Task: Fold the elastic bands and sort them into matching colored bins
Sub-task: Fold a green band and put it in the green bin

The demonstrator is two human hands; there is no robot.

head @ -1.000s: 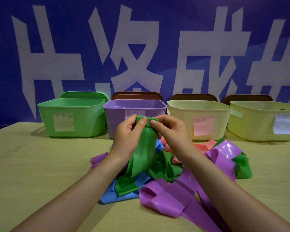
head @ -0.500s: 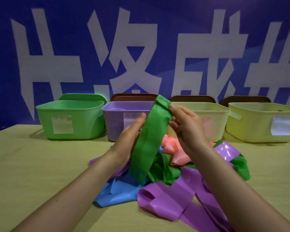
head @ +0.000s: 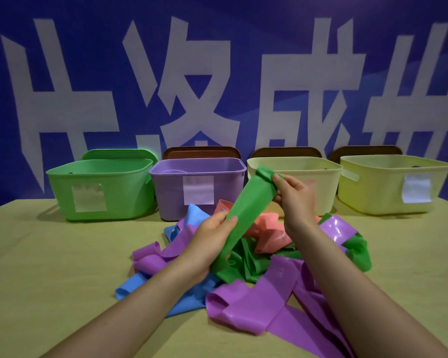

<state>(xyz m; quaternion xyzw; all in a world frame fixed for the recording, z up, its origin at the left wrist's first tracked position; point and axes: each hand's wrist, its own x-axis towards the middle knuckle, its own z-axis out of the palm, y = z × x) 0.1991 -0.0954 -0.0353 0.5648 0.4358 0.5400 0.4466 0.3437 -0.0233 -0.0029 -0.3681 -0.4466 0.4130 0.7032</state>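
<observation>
Both hands stretch the green band [head: 246, 210]: right hand [head: 296, 196] raised, left hand [head: 212, 236] lower.

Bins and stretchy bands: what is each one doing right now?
green band: lifted, pulled between both hands
left hand: holds its lower part
right hand: pinches its folded top
green bin: open
purple bin: open
other bands: unfolded, heaped on table

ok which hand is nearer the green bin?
Left. The left hand grips the green band low down, in front of the purple bin, right of the green bin. The right hand pinches the band's top farther right, before the cream bin.
</observation>
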